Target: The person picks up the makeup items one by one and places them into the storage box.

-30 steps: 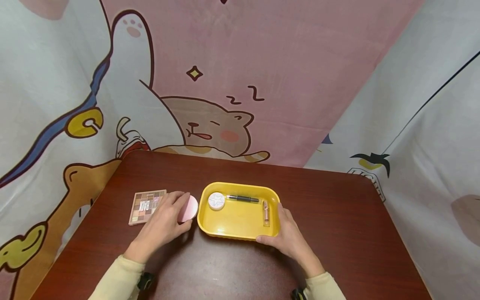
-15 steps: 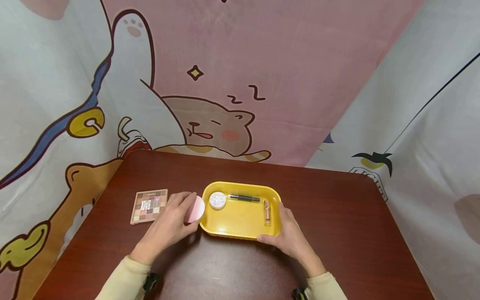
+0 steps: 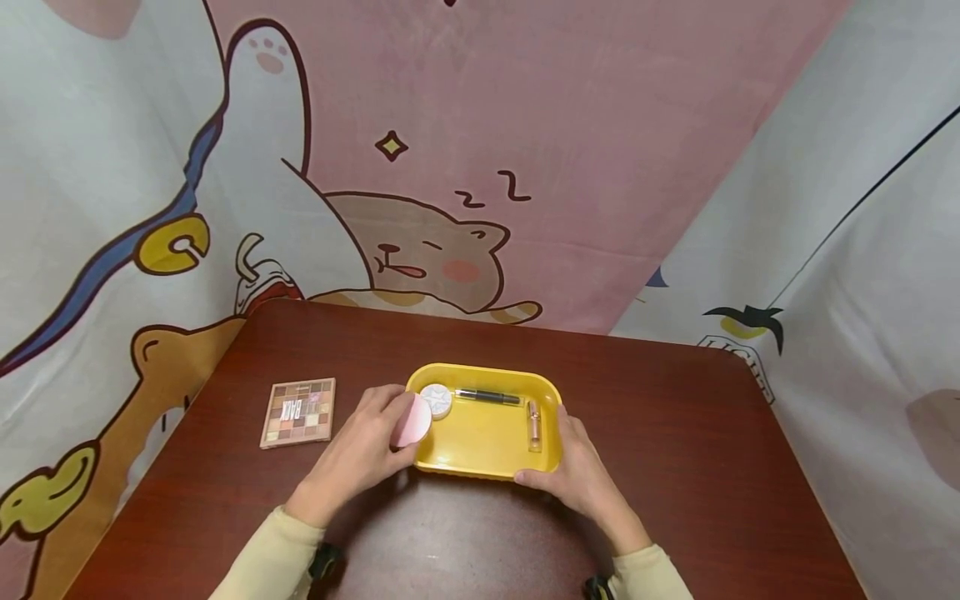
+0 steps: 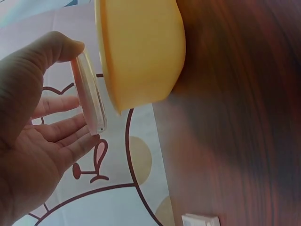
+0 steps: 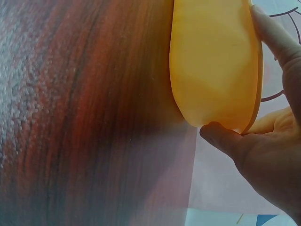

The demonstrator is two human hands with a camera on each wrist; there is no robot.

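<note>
My left hand [image 3: 366, 446] pinches a pink round compact [image 3: 412, 422] by its edges, between thumb and fingers. The compact is over the left end of a yellow plastic tray [image 3: 472, 457], and the left wrist view shows it edge-on, apart from the tray's outer wall. Inside the tray lie a white round case [image 3: 436, 402] with a star pattern, a dark pen-like stick [image 3: 487, 397] with clear ends, and a rose-gold lipstick tube [image 3: 534, 426]. My right hand [image 3: 581, 471] grips the tray's right end, its fingers spread around the corner and rim in the right wrist view.
An eyeshadow palette [image 3: 298, 412] marked BACK lies flat on the dark red wooden table [image 3: 660, 425], left of the tray. Cloth printed with cartoon animals [image 3: 442, 250] hangs behind the table and at both sides.
My left hand has carried the pink compact rightward from beside the tray to above its left end, uncovering the palette. The right hand stays at the tray, which has barely shifted.
</note>
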